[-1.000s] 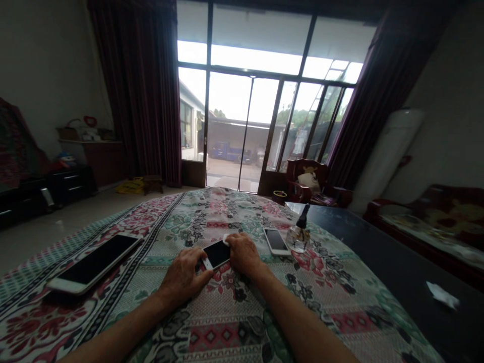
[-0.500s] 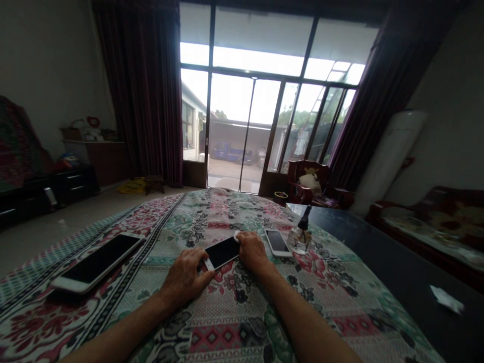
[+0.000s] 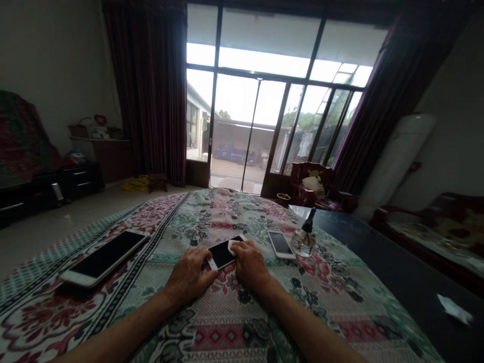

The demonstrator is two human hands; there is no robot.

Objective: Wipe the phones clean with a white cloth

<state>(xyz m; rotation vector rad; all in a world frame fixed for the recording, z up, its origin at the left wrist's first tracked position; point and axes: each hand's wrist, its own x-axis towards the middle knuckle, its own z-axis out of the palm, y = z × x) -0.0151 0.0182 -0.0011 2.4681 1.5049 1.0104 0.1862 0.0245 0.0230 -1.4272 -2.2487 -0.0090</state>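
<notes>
A white-framed smartphone (image 3: pixel 219 253) with a dark screen lies at the middle of the patterned tablecloth. My left hand (image 3: pixel 187 275) pinches its near left end between thumb and fingers. With closed fingers, my right hand (image 3: pixel 251 264) presses a small white pad (image 3: pixel 230 246) on the screen; whether it is cotton or folded tissue I cannot tell. Right of that hand lies another white smartphone (image 3: pixel 282 245), face up. Beside it stands a clear glass bottle (image 3: pixel 302 246) with a black dropper-like top. A larger white-framed device (image 3: pixel 104 259) rests at the left, its screen dark.
The flowered cloth (image 3: pixel 223 333) covers the table under my arms. A dark tabletop (image 3: pixel 381 267) adjoins on the right, bearing a crumpled white tissue (image 3: pixel 455 309). Beyond the table are a wooden armchair (image 3: pixel 312 184), glass doors (image 3: pixel 234 136) and dark curtains (image 3: pixel 151 101).
My right hand has slid the white pad from the phone's far right end toward the middle of the screen. My left hand keeps its hold. The view has shifted slightly.
</notes>
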